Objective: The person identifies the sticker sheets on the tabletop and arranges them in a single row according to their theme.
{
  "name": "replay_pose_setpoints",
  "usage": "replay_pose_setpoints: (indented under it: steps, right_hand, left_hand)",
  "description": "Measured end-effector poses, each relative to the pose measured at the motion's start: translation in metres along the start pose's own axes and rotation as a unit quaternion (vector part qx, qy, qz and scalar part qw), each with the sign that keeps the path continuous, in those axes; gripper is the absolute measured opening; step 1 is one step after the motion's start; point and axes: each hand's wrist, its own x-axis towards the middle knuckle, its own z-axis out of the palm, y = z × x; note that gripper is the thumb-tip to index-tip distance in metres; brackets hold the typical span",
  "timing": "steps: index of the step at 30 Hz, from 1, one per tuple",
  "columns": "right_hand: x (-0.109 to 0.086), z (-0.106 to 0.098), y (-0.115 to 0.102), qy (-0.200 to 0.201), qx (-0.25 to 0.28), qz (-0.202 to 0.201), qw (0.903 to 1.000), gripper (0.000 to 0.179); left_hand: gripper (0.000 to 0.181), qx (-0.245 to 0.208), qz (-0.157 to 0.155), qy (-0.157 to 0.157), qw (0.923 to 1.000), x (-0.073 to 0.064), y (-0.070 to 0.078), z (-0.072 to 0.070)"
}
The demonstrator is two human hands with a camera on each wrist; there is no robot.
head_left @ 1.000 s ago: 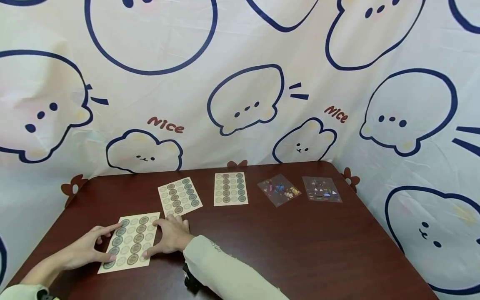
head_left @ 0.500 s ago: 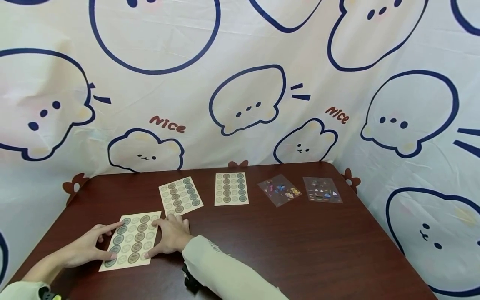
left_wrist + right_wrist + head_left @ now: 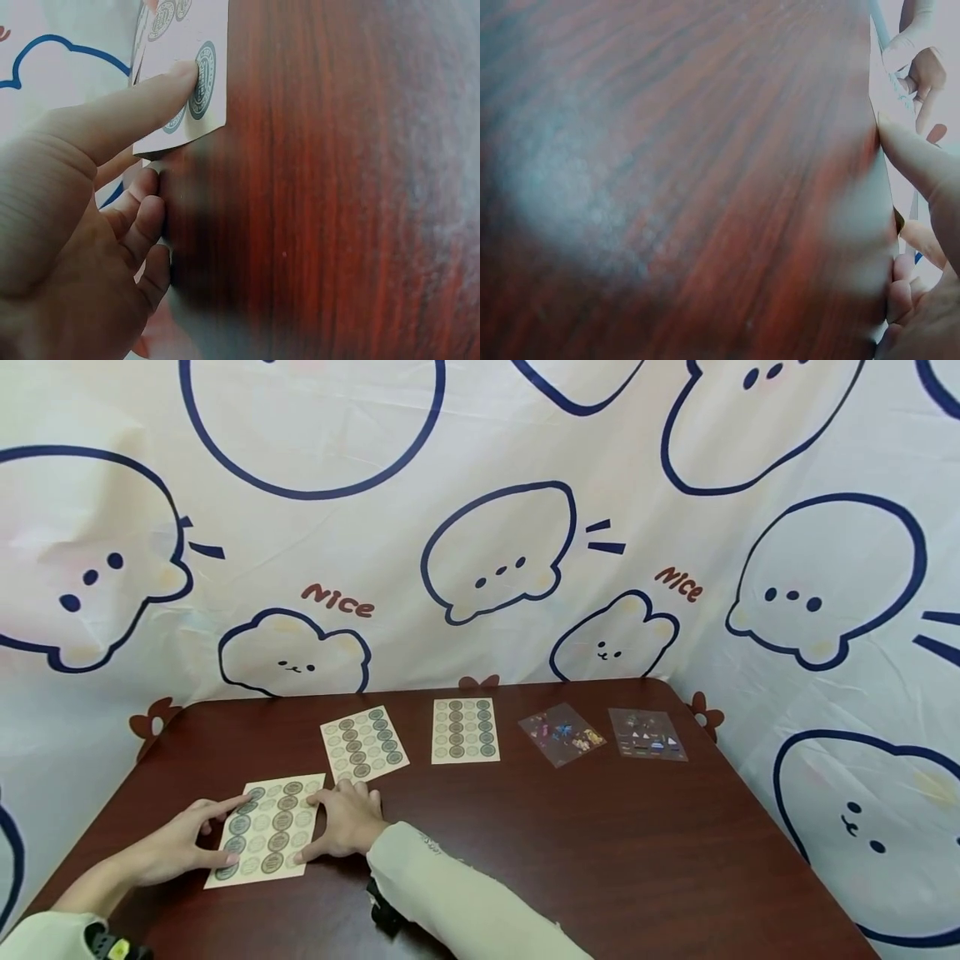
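Observation:
A cream sheet of round stickers (image 3: 258,820) lies on the brown table at the left. My left hand (image 3: 176,845) rests thumb and forefinger, spread and fairly straight, on its left edge. In the left wrist view the thumb (image 3: 139,109) presses on a dark printed sticker near the corner, and the other fingers bend beside the sheet's edge. At the opposite edge my right hand (image 3: 348,822) touches the sheet with spread thumb and forefinger. The right wrist view shows that thumb (image 3: 911,154) on the sheet's edge, the other fingers bent below.
Behind the hands lies a tilted sticker sheet (image 3: 365,743), its near corner close to the right hand. Further right are another sticker sheet (image 3: 465,731) and two transparent sheets with small pictures, one colourful (image 3: 562,733), one paler (image 3: 647,735). Patterned cloth (image 3: 390,543) hangs behind the table (image 3: 570,852).
The head view has tilted slightly down. The near sheet and both hands have shifted a little away from me, towards the back. Both hands keep their places at its edges.

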Motion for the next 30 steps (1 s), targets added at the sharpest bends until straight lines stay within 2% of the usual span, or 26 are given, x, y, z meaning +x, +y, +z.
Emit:
replay_pose_setpoints:
  steps: [9,14,22,30]
  right_hand:
    - [0.0,-0.008,0.001,-0.004,-0.002,0.002,1.0,0.07]
    - [-0.004,-0.013,-0.006,-0.015,-0.027,-0.018,0.9994,0.071]
    - [-0.004,-0.003,-0.009,0.0,-0.019,-0.039,0.9991,0.072]
    - [-0.006,-0.008,-0.008,0.007,0.02,-0.053,0.9984,0.073]
  left_hand:
    - [0.084,0.013,0.005,0.007,0.9999,0.004,0.006,-0.001]
    - [0.084,0.027,0.008,0.018,0.9995,0.0,0.005,-0.001]
    - [0.084,-0.015,0.019,0.032,0.9992,-0.005,0.003,0.006]
    - [0.077,-0.042,0.036,0.046,0.9974,-0.004,0.007,0.008]
